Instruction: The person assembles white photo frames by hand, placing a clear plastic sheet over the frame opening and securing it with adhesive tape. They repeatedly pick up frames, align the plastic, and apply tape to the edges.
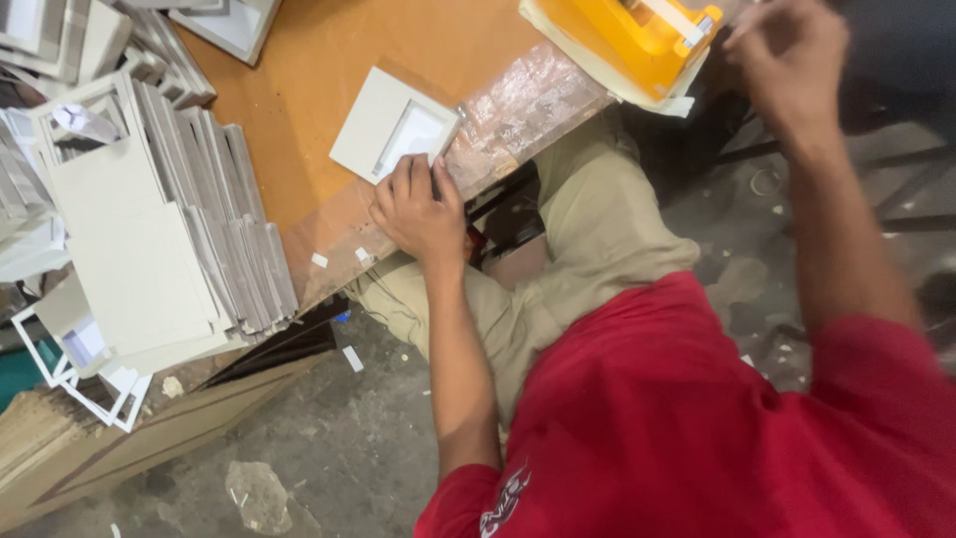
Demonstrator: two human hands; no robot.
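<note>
Cardboard frame (393,125), a pale grey square with a window cut out of it, lies flat near the desk's front edge, and your left hand (418,211) rests at its near corner with the fingers curled down along its edge, apparently pinning it so it does not slide on the smooth orange top of the desk (319,60). Your right hand (787,50) is lifted off to the side, fingers loosely bunched and blurred, so you cannot tell whether it holds anything; it hovers just beside the yellow tape dispenser (637,35), which sits on a sheet at the desk's far front corner, near that hand. Along the front edge a strip of clear, wrinkled tape (518,105) covers the desk, likely guarding the worn edge. Toward the desk's other end, finished grey frames (169,219) stand packed on edge in rows, well apart from the one under your hand, which keeps the working spot separate from the pile.
</note>
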